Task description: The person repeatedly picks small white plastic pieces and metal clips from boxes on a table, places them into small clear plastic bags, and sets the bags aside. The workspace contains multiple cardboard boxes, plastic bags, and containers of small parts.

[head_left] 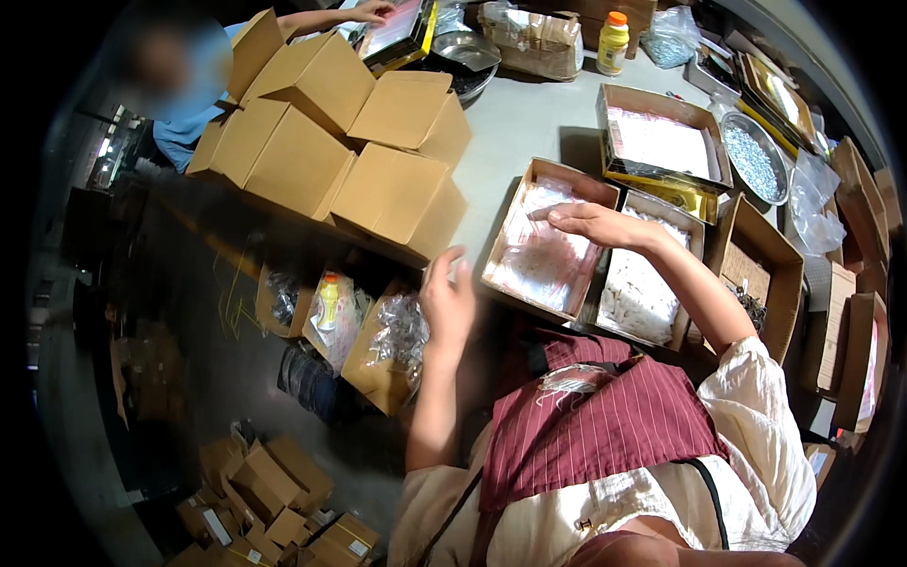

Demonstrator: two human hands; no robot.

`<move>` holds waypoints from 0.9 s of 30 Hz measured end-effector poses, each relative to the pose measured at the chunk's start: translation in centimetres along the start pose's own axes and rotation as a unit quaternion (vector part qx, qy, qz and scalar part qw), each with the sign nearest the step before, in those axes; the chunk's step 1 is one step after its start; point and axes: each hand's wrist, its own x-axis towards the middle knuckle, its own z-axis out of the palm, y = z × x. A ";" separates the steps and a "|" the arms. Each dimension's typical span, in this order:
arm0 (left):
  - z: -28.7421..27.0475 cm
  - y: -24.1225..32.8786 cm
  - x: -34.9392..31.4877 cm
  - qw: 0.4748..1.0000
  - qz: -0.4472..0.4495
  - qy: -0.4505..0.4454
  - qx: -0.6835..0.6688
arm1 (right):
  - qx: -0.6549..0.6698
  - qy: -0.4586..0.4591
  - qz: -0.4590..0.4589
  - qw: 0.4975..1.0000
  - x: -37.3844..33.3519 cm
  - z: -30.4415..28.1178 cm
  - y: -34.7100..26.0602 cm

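My right hand (597, 225) reaches over a shallow cardboard box holding a stack of clear plastic bags (545, 253) with reddish print. Its fingers are stretched out, lying on or just above the top bag; contact is hard to tell. Left of that box, near the table edge, my left hand (448, 295) is raised with fingers pointing up and apart, slightly blurred, nothing visible in it. Beneath my right forearm is a box of small white pieces (640, 295). Several brown cardboard boxes with open flaps (397, 194) stand on the table beyond my left hand.
Behind the bags stands a box with white sheets (661, 142). Right of it are a metal bowl of small pale pieces (754, 159) and a brown box (779, 283). A yellow bottle (613, 45) stands at the back. Below left are boxes of plastic wrap (402, 331). A co-worker's hand (370, 11) shows at top.
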 end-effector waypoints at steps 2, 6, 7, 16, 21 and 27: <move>1.5 2.8 1.1 0.993 -0.028 -0.066 -0.090 | 0.069 -0.017 -0.031 0.997 -2.5 -0.3 -2.8; 5.8 6.1 2.8 0.886 -0.109 -0.235 -0.384 | 0.103 -0.016 -0.055 0.993 -6.6 -0.4 -3.0; 6.0 7.4 3.3 0.857 -0.123 -0.276 -0.417 | 0.080 -0.010 -0.049 0.996 -7.6 -0.2 -3.1; 7.6 5.8 2.9 0.952 0.005 -0.225 -0.208 | -0.339 0.092 0.190 0.917 -14.2 4.1 4.2; 6.1 5.2 3.6 0.979 -0.005 -0.159 -0.127 | -0.463 0.103 0.084 0.876 -15.4 8.7 8.1; 3.9 8.8 3.5 0.996 0.009 -0.080 -0.023 | -0.306 0.215 0.056 0.926 -17.1 4.7 4.9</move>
